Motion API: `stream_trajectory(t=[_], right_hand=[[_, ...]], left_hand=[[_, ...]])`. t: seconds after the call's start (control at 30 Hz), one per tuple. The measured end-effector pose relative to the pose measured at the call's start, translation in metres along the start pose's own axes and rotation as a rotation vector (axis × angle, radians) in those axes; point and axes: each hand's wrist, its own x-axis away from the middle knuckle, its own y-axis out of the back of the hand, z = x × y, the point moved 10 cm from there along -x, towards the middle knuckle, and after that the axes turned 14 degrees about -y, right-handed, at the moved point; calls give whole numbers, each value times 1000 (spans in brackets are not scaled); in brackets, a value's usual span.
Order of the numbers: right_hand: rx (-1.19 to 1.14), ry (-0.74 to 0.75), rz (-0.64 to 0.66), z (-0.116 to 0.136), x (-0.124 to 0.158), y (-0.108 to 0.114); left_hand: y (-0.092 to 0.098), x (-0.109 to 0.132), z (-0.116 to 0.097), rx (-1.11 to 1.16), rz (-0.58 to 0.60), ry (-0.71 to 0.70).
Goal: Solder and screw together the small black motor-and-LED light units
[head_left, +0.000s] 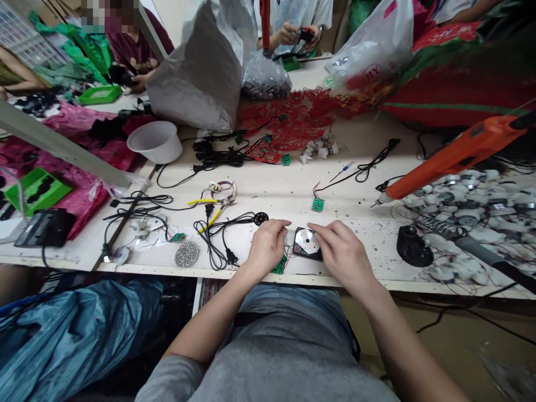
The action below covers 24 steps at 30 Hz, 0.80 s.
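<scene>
Grips of two bare hands at the near side of the pale worktop [272, 190]. Left hand [266, 248]: thumb and forefinger close together; whether they pinch anything cannot be told. Right hand [347, 254]: thumb and fingertips bunched at the upper right of a silvery plate [307, 241] on a black square part [316, 255]; whether a small piece is pinched there is unclear. Directions take the plate as the dial's centre, with 12 o'clock at the far side.

From left to right: green tray [39, 192], well apart at 9 o'clock; white bowl [154, 142], 10 o'clock; round mass of small metal pieces [186, 255], 9 o'clock; yellow-handled pliers [213, 219], between 9 and 10; black disc [261, 218], 10 o'clock; green circuit board [280, 265], just beside the left hand, near 8; second circuit board [317, 204], between 12 and 1; black holder [414, 245], 3 o'clock; orange electric screwdriver [456, 156], tilted, 2 o'clock; heaped white parts [467, 215], 3 o'clock.
</scene>
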Motion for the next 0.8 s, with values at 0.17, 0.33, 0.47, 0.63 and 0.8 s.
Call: stream_trajectory(t=[0.17,0.33,0.47,0.63,0.8], right_hand=[[285,12,224,20,-18,-41],[356,-33,237,25,-14,-44],[420,-59,227,31,-13,-44],[479,-97,221,36,-16,-42],[496,-149,234,35,-20,-41]], left_hand=[[7,8,6,3,13,7],[15,18,14,105,94,12],[7,20,12,147,208,-24],[-7,14,9,128,276,-59],[-6,9,9,147,277,-63]])
